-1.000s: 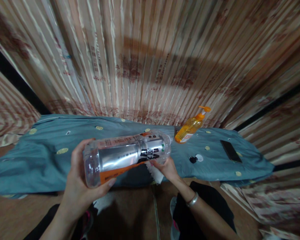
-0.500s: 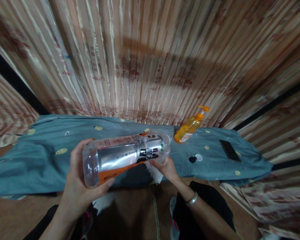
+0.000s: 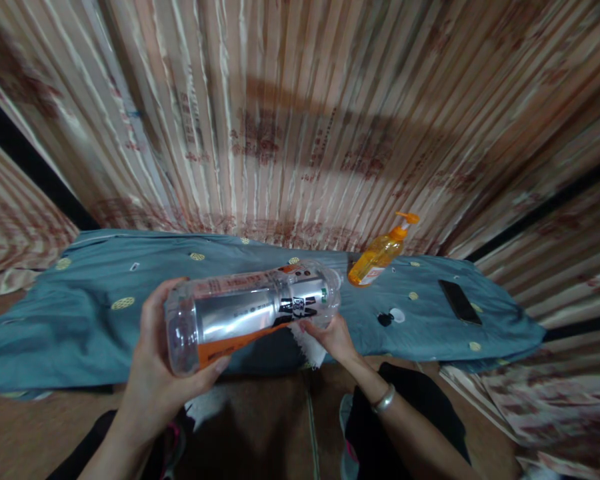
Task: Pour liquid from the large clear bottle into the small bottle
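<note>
A large clear plastic bottle with a silver and orange label lies sideways in the air before me, its neck to the right. My left hand wraps round its base end, thumb along the lower side. At the neck end, my right hand presses a white tissue against the underside of the bottle; some of its fingers are hidden behind the plastic. Just beyond the neck stands an orange pump bottle with yellow-orange liquid, on the teal patterned cloth.
On the cloth to the right lie a black phone, a small black item and a white round piece. Striped curtains hang behind and at both sides. Dark poles slant at the edges. My legs are below, over a brown floor.
</note>
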Action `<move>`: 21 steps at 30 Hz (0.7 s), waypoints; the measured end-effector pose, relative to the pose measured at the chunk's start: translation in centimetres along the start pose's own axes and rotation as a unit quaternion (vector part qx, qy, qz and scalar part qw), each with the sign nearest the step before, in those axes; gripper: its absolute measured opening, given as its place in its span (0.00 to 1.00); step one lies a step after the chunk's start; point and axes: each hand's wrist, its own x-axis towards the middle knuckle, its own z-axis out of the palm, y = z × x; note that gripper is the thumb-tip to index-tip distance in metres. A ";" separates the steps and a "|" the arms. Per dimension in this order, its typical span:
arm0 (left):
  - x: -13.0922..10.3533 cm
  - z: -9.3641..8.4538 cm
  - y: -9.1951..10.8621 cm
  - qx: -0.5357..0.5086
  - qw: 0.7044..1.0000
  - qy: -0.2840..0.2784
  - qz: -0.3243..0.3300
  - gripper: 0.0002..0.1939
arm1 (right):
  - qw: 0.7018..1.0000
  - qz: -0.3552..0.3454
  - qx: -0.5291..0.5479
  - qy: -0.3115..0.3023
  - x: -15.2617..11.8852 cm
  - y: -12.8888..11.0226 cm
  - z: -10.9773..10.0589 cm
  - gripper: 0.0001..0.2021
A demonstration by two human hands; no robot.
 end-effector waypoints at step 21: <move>-0.1 0.1 0.0 0.016 1.000 0.014 0.018 0.47 | 1.000 -0.013 -0.012 0.009 0.0 0.1 0.1 0.19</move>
